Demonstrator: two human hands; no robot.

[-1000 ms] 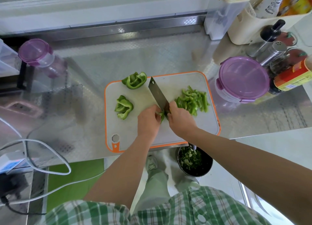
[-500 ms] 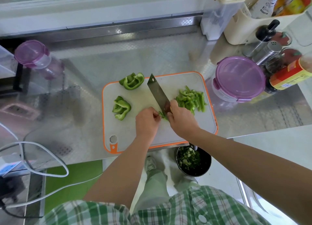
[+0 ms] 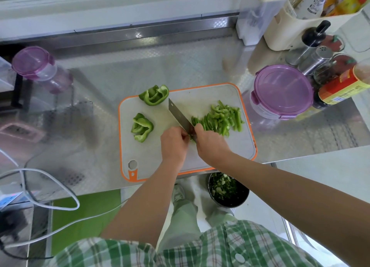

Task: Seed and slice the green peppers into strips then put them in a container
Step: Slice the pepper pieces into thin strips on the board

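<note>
Right hand (image 3: 210, 145) grips the knife (image 3: 179, 115); left hand (image 3: 173, 144), fingers curled, holds a pepper piece (image 3: 192, 139) beside the strips (image 3: 220, 118).

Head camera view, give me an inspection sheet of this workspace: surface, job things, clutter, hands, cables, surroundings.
Surface: metal counter with an orange-rimmed cutting board on it.
Job's things: two uncut pepper chunks on the board's left; pile of strips on its right; purple-lidded container right of the board, lid on.
Clutter: bottles and shakers far right; purple-lidded jar far left.
Hands: right hand grips the knife, blade angled across the board; left hand curls over a pepper piece at the blade, mostly hidden.
Cables: white cable looped over the counter's left part.
Surroundings: black bucket of green scraps on the floor; green mat.
</note>
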